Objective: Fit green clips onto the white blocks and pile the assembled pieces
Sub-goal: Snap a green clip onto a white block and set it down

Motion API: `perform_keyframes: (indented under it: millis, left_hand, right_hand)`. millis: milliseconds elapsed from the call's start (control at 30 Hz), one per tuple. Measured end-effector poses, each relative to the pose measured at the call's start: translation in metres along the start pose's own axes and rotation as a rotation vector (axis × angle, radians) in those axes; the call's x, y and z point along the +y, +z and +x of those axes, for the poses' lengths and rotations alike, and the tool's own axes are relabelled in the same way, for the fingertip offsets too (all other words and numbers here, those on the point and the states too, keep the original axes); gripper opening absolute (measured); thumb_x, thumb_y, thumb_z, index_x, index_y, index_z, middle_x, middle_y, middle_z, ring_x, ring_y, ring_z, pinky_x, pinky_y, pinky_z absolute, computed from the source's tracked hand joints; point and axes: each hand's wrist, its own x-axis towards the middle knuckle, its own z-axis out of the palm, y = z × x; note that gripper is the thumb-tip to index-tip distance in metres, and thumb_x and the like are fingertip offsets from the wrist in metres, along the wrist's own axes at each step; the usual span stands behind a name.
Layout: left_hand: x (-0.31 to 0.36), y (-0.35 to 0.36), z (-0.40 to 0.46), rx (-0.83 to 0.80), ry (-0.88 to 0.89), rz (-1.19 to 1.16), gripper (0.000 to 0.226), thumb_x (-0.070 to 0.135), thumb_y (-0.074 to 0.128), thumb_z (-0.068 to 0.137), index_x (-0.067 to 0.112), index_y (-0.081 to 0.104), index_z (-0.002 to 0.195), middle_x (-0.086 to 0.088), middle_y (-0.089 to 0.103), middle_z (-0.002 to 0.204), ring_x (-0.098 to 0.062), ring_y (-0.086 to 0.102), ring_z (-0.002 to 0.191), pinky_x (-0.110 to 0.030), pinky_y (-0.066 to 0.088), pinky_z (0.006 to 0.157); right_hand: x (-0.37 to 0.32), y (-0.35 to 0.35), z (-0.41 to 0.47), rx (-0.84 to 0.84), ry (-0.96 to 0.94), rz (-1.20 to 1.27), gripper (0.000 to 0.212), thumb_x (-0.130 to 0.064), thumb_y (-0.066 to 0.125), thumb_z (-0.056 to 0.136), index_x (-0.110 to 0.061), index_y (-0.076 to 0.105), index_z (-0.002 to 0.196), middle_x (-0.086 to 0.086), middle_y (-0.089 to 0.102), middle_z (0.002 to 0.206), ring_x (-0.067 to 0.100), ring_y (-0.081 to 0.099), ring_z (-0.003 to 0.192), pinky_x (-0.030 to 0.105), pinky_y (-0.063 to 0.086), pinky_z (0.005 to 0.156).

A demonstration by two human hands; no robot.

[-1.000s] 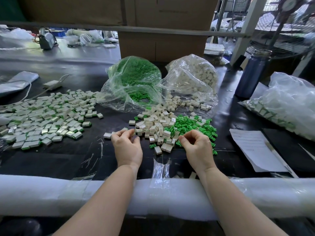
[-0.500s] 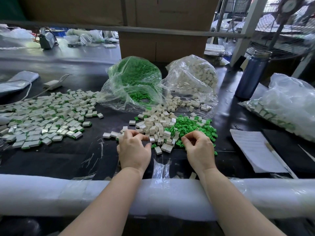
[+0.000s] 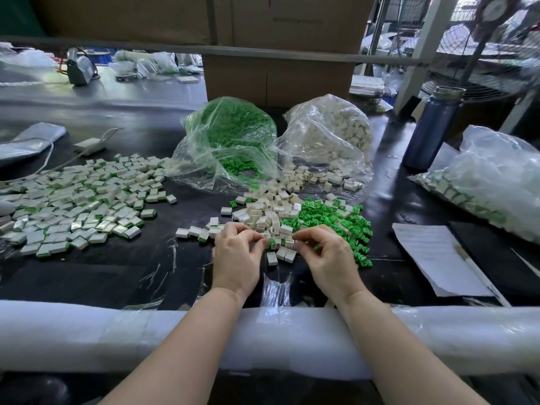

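Loose white blocks (image 3: pixel 263 211) lie heaped mid-table, with a heap of green clips (image 3: pixel 330 220) right beside them. My left hand (image 3: pixel 236 258) and my right hand (image 3: pixel 330 258) meet at the heaps' near edge, fingers curled. My left fingertips pinch a small white block with green on it (image 3: pixel 272 244). My right fingertips pinch at a piece next to it, and a green clip (image 3: pixel 317 246) shows under those fingers. A wide spread of assembled pieces (image 3: pixel 73 206) covers the left. A few assembled pieces (image 3: pixel 190 230) lie just left of my left hand.
Behind the heaps stand an open bag of green clips (image 3: pixel 233 133) and a bag of white blocks (image 3: pixel 330 133), before a cardboard box (image 3: pixel 277 80). A blue bottle (image 3: pixel 432 130), a filled bag (image 3: pixel 496 176) and a paper sheet (image 3: pixel 432 255) are right. Foam padding (image 3: pixel 87 331) lines the near edge.
My left hand has moved right from the few assembled pieces to the white heap. My right hand has shifted slightly left, so the fingertips of both hands now almost meet.
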Motion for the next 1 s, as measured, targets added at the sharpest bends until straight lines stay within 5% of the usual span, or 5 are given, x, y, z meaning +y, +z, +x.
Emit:
perform_keyframes:
  millis: [167, 367, 567, 767, 1000]
  left_hand:
    - [0.0085, -0.0011, -0.0032, -0.222, 0.153, -0.177, 0.013, 0.013, 0.068, 0.081, 0.006, 0.071, 0.091, 0.004, 0.049, 0.093, -0.016, 0.049, 0.100, -0.032, 0.044, 0.095]
    - [0.0024, 0.0007, -0.0018, -0.093, 0.034, -0.060, 0.005, 0.017, 0.069, 0.079, 0.015, 0.072, 0.084, 0.007, 0.051, 0.091, -0.019, 0.053, 0.098, -0.029, 0.044, 0.090]
    - [0.0000, 0.0039, -0.0030, -0.158, 0.074, 0.090, 0.011, 0.029, 0.070, 0.079, 0.021, 0.069, 0.087, 0.011, 0.042, 0.090, -0.011, 0.042, 0.099, -0.019, 0.031, 0.091]
    - [0.0043, 0.0005, -0.0063, -0.217, 0.123, -0.135, 0.013, 0.010, 0.070, 0.080, 0.019, 0.064, 0.085, 0.010, 0.063, 0.079, -0.006, 0.059, 0.075, -0.007, 0.045, 0.072]
    - [0.0062, -0.0023, -0.0042, -0.264, -0.070, -0.537, 0.016, 0.001, 0.065, 0.082, 0.014, 0.068, 0.091, -0.003, 0.069, 0.081, -0.015, 0.066, 0.074, -0.023, 0.056, 0.074]
  right_hand:
    - [-0.0028, 0.0023, -0.0011, -0.078, -0.019, 0.103, 0.009, -0.008, 0.074, 0.076, -0.008, 0.073, 0.085, -0.002, 0.069, 0.080, 0.010, 0.064, 0.075, 0.017, 0.050, 0.075]
    - [0.0013, 0.0008, 0.0011, -0.031, 0.055, 0.080, 0.013, -0.007, 0.067, 0.083, -0.017, 0.062, 0.077, -0.012, 0.061, 0.074, 0.007, 0.058, 0.073, 0.018, 0.049, 0.072]
    - [0.0024, 0.0002, 0.0012, -0.007, 0.078, 0.102, 0.013, -0.007, 0.062, 0.086, -0.018, 0.058, 0.080, -0.010, 0.060, 0.074, 0.011, 0.058, 0.075, 0.026, 0.050, 0.075]
    - [0.0016, -0.0005, 0.0009, -0.009, 0.085, 0.147, 0.014, -0.004, 0.065, 0.084, -0.018, 0.062, 0.083, -0.012, 0.062, 0.075, 0.003, 0.059, 0.074, 0.014, 0.048, 0.073]
    - [-0.0018, -0.0030, 0.0009, -0.034, 0.146, 0.293, 0.017, 0.000, 0.066, 0.082, -0.017, 0.063, 0.080, 0.000, 0.066, 0.076, 0.015, 0.064, 0.075, 0.026, 0.055, 0.072]
